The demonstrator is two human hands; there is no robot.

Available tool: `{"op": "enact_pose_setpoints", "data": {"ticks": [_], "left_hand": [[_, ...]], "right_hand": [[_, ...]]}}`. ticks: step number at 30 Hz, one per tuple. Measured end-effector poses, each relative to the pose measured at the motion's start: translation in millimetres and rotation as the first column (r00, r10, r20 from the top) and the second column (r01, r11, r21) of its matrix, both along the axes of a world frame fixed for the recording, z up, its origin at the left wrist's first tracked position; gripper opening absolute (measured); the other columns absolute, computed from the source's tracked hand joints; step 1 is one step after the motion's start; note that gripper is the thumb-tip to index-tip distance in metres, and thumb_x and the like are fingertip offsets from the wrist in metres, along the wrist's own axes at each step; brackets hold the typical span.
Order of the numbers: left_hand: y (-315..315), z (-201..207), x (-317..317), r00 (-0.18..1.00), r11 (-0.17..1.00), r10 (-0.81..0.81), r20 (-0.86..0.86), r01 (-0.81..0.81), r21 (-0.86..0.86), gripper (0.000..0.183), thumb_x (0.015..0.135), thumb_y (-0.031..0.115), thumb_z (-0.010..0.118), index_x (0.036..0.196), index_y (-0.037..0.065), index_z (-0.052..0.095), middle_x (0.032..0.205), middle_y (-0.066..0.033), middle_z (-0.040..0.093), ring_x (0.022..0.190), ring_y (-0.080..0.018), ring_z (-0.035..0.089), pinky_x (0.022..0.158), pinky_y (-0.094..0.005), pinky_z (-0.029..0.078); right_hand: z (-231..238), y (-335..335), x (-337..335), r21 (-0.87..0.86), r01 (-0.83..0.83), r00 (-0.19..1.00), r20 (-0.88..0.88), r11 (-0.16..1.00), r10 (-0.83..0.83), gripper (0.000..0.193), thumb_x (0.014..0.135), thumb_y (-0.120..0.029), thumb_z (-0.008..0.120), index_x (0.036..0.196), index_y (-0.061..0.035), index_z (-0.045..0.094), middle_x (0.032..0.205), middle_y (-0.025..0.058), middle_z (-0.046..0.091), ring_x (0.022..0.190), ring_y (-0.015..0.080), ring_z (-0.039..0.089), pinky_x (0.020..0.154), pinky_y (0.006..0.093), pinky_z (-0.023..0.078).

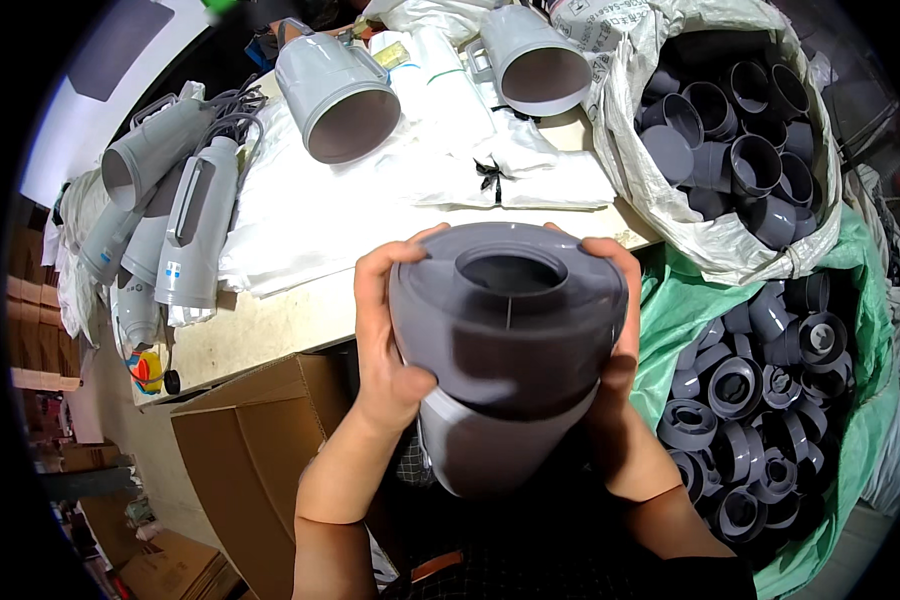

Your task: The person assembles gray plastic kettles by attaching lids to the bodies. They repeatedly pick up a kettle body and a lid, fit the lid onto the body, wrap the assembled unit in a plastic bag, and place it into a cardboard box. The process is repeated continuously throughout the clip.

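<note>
Between my two hands is a grey plastic jug body (500, 445) topped by a wide darker grey collar (505, 350) with a round hole in its middle. My left hand (385, 330) wraps the collar's left side, its thumb pressed to the front below the rim. Around the right side curls my right hand (620, 310), fingers over the upper edge; its thumb is hidden. The jug stands upright close to my body, in front of the table edge. Whether the collar sits fully down on the body I cannot tell.
Grey jug bodies (345, 110) lie on the table (290, 330) among white plastic bags (410, 170). More jugs with cords (200, 230) crowd its left end. To the right, a white sack (620, 130) holds dark cups and a green sack (870, 400) holds collars. A cardboard box (250, 440) stands below.
</note>
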State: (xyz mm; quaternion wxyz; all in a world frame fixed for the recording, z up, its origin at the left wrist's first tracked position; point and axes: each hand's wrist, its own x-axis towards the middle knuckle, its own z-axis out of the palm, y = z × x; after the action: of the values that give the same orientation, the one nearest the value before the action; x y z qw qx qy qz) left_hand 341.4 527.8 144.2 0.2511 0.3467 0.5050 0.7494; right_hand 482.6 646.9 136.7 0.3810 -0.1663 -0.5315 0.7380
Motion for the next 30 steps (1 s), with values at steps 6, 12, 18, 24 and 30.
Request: {"op": "enact_pose_setpoints", "data": {"ticks": [6, 12, 18, 24, 30], "left_hand": [[-12.4, 22.3, -24.0, 0.596, 1.000, -0.008, -0.803, 0.001, -0.010, 0.096, 0.049, 0.049, 0.097, 0.120, 0.006, 0.049, 0.112, -0.0121, 0.050, 0.108, -0.0300, 0.053, 0.109, -0.0524, 0.033], [-1.4, 18.0, -25.8, 0.495, 0.997, -0.037, -0.868, -0.038, -0.064, 0.079, 0.054, 0.034, 0.095, 0.112, 0.005, 0.049, 0.103, -0.0127, 0.048, 0.094, -0.0276, 0.049, 0.092, -0.0442, 0.041], [23.4, 13.1, -30.8, 0.706, 0.979, -0.072, -0.704, -0.086, -0.186, 0.033, 0.088, 0.029, 0.069, 0.092, 0.003, 0.050, 0.087, -0.0109, 0.045, 0.083, -0.0248, 0.046, 0.077, -0.0354, 0.040], [50.6, -31.7, -17.8, 0.813, 0.947, 0.214, -0.541, -0.309, -0.090, 0.029, 0.098, 0.017, 0.055, 0.077, 0.001, 0.045, 0.075, -0.0110, 0.042, 0.073, -0.0272, 0.043, 0.069, -0.0363, 0.038], [61.9, -24.6, -20.5, 0.807, 0.967, 0.152, -0.571, -0.240, -0.082, 0.038, 0.101, 0.027, 0.053, 0.076, 0.000, 0.049, 0.075, -0.0122, 0.048, 0.076, -0.0279, 0.049, 0.070, -0.0384, 0.041]], "right_hand": [[-7.5, 33.1, 17.4, 0.799, 0.144, 0.990, -0.116, 0.583, -0.086, 0.106, 0.048, -0.062, 0.095, 0.121, -0.0001, 0.050, 0.117, 0.0168, 0.064, 0.116, 0.0363, 0.058, 0.110, 0.0603, 0.035], [-30.1, 44.7, 16.8, 0.827, 0.152, 0.987, -0.100, 0.542, -0.125, 0.089, 0.056, -0.052, 0.094, 0.118, -0.0005, 0.055, 0.110, 0.0143, 0.064, 0.108, 0.0333, 0.060, 0.106, 0.0546, 0.040], [4.2, 22.9, -1.2, 0.875, 0.069, 0.962, 0.069, 0.479, -0.264, 0.071, 0.065, -0.032, 0.091, 0.121, -0.0059, 0.056, 0.101, 0.0124, 0.061, 0.097, 0.0344, 0.059, 0.106, 0.0556, 0.036], [-13.8, 21.4, -19.0, 0.886, 0.078, 0.946, 0.079, 0.457, -0.313, 0.069, 0.065, -0.021, 0.088, 0.123, -0.0062, 0.054, 0.101, 0.0137, 0.061, 0.093, 0.0371, 0.059, 0.106, 0.0604, 0.034], [-2.8, 19.4, -11.4, 0.809, 0.092, 0.925, 0.147, 0.580, -0.351, 0.052, 0.062, -0.010, 0.085, 0.108, -0.0066, 0.060, 0.099, 0.0127, 0.060, 0.096, 0.0349, 0.057, 0.108, 0.0562, 0.034]]}}
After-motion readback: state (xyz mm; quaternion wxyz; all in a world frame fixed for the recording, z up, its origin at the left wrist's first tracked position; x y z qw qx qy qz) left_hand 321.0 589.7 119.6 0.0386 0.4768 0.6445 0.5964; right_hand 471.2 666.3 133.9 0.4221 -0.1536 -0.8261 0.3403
